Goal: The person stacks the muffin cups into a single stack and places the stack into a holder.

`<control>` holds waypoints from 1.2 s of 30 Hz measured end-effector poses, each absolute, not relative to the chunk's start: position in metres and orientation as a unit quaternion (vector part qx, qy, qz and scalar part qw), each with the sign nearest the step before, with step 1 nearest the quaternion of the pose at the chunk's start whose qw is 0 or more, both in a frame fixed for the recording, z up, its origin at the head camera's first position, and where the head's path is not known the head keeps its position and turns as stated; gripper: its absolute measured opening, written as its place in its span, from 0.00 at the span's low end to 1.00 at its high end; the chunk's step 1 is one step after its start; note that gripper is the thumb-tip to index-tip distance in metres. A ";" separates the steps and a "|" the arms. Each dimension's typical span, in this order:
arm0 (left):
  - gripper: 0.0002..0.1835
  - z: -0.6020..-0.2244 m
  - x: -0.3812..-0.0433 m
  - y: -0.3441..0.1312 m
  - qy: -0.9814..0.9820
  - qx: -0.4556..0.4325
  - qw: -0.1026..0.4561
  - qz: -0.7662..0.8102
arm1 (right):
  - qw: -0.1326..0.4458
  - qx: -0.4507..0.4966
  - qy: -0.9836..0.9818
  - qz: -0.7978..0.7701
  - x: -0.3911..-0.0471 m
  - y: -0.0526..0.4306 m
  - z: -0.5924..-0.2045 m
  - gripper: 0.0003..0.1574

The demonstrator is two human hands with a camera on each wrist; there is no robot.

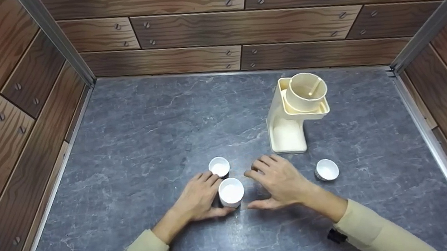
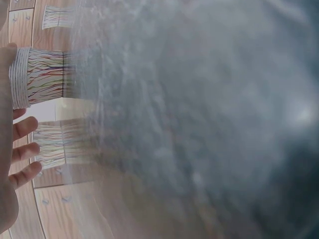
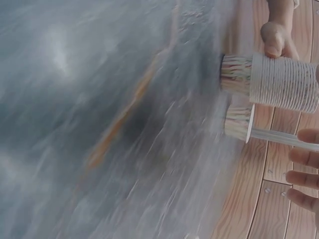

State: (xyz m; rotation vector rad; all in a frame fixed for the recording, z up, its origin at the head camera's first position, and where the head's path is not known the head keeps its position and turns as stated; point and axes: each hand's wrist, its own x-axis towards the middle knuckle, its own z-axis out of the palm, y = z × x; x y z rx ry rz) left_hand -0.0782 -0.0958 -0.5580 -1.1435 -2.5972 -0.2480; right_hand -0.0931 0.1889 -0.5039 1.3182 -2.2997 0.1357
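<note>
Now, left hand holding cup stack; right hand wide, apart; far tabletop edge well away.

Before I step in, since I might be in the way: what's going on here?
A person's left hand curves around one side of a stack of white cups; whether it grips, I can't tell. The right hand faces the stack across a gap, holding nothing. One cup stands just beyond the stack, another cup to the right, and a cream stand with a round container on top is farther back.
</note>
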 end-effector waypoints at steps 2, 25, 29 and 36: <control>0.43 -0.558 -0.078 -0.096 -0.903 -0.396 0.146 -0.083 | 0.246 0.484 -0.838 0.047 -0.094 0.195 -0.504 0.49; 0.43 -0.558 -0.077 -0.096 -0.905 -0.397 0.136 -0.065 | 0.263 0.471 -0.842 0.033 -0.103 0.264 -0.503 0.48; 0.43 -0.557 -0.078 -0.095 -0.903 -0.400 0.143 -0.063 | 0.239 0.462 -0.854 0.020 -0.103 0.278 -0.503 0.51; 0.43 -0.558 -0.078 -0.096 -0.902 -0.401 0.148 -0.060 | 0.206 0.451 -0.868 0.020 -0.108 0.302 -0.508 0.52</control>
